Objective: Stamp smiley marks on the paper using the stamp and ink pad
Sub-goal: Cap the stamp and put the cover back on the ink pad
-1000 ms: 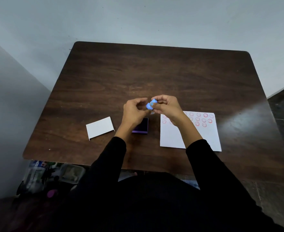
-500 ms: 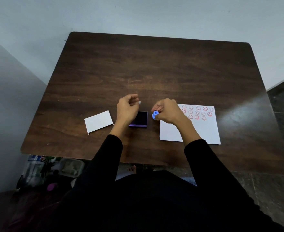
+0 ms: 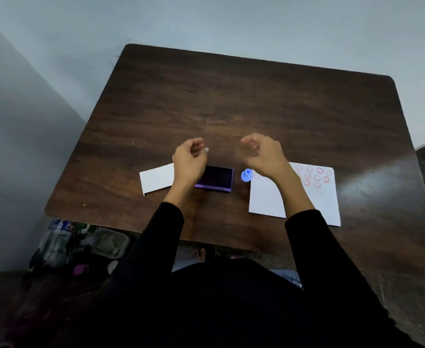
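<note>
- Table: dark brown wood-grain top, smooth with a slight sheen, rounded corners; a pale glare patch lies toward its right edge
- Stamp: small blue plastic piece with a round knob-like shape, standing on the table just beside the top left corner of the paper, between the paper and the ink pad, in the near half of the table; no hand touches it
- Ink pad: flat rectangular case with a purple rim and a very dark inking surface, lid off, lying near the middle of the table's near edge; its left part is hidden behind the left wrist
- Paper: white rectangular sheet, matte, lying flat toward the near right part of the table; its far portion carries rows of red round smiley marks (outlined circles with eyes and mouth), the near portion is blank; no readable writing
- White card: plain white folded or boxy rectangle, lying left of the ink pad toward the near left part of the table; no print can be made out
- Left hand: raised above the ink pad, fingers curled inward, thumb and forefinger pinching a tiny pale item too small to identify
- Right hand: raised above the top left part of the paper, fingers loosely curled and spread, holding nothing
- Sleeves: black, matte fabric, reaching to both wrists
- Floor clutter: plastic-wrapped items below the near left corner of the table; label text is blurred and unreadable
</note>
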